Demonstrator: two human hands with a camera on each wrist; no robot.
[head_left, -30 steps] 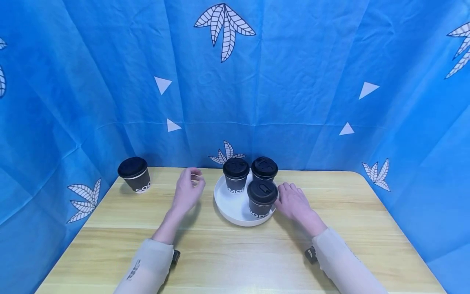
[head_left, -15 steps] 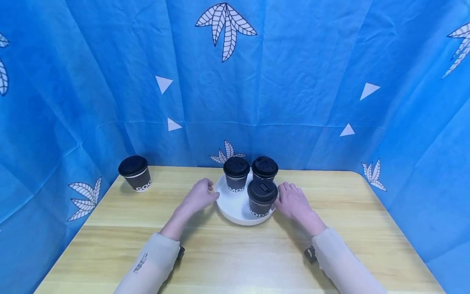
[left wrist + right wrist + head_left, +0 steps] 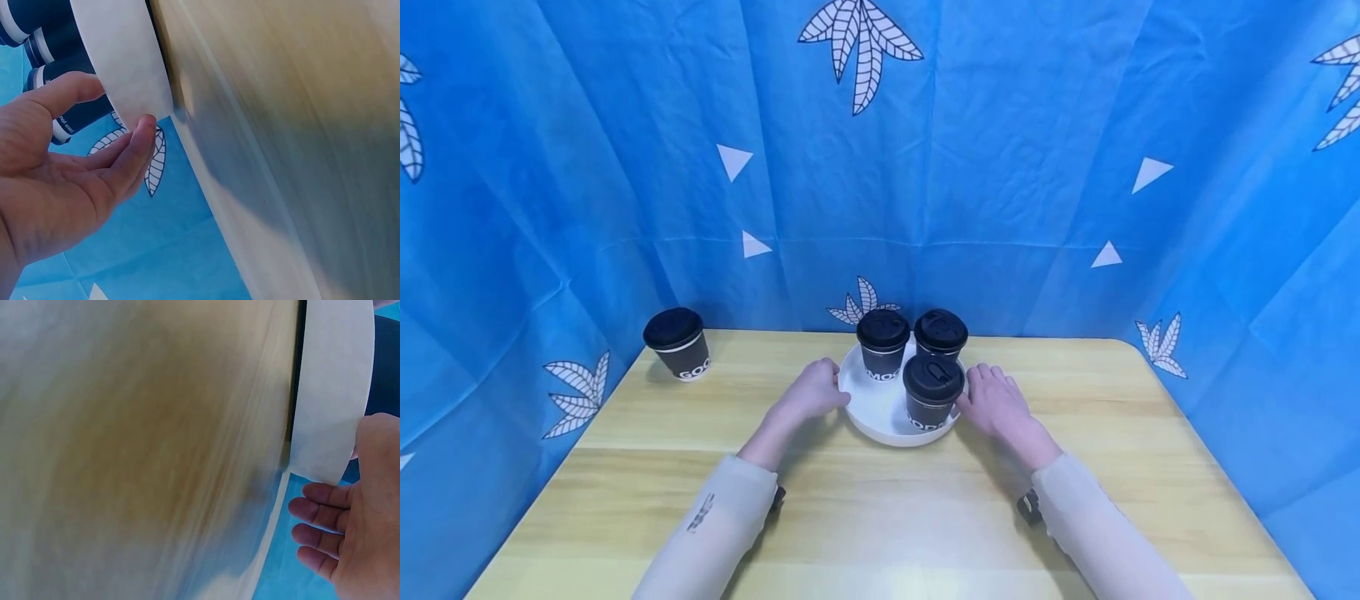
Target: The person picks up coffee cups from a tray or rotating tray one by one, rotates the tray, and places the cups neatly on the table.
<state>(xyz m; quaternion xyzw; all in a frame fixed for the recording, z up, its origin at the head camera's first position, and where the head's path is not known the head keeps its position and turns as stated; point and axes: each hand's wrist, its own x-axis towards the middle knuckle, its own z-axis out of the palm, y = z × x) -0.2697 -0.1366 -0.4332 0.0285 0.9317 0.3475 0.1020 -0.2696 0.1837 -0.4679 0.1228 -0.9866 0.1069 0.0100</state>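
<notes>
A round white tray (image 3: 874, 414) stands at the back middle of the wooden table. Three dark paper cups with black lids are upright on it: a back left cup (image 3: 883, 342), a back right cup (image 3: 942, 331) and a front cup (image 3: 933, 392). My left hand (image 3: 810, 390) grips the tray's left side, thumb over the rim and fingertips (image 3: 147, 125) against the outer wall. At the opposite side my right hand (image 3: 997, 404) holds the rim, its thumb inside and its fingers (image 3: 319, 515) bent at the outside. In the right wrist view a dark strip runs beneath the tray's wall.
Another lidded dark cup (image 3: 677, 343) stands apart near the table's back left corner. A blue curtain (image 3: 1015, 167) with white leaf prints hangs behind and on both sides. Bare wood (image 3: 880, 517) lies in front of the tray.
My left hand has moved right, from beside the tray onto its left rim, and taken hold. The right hand has stayed at the right rim. The head view has tilted slightly down.
</notes>
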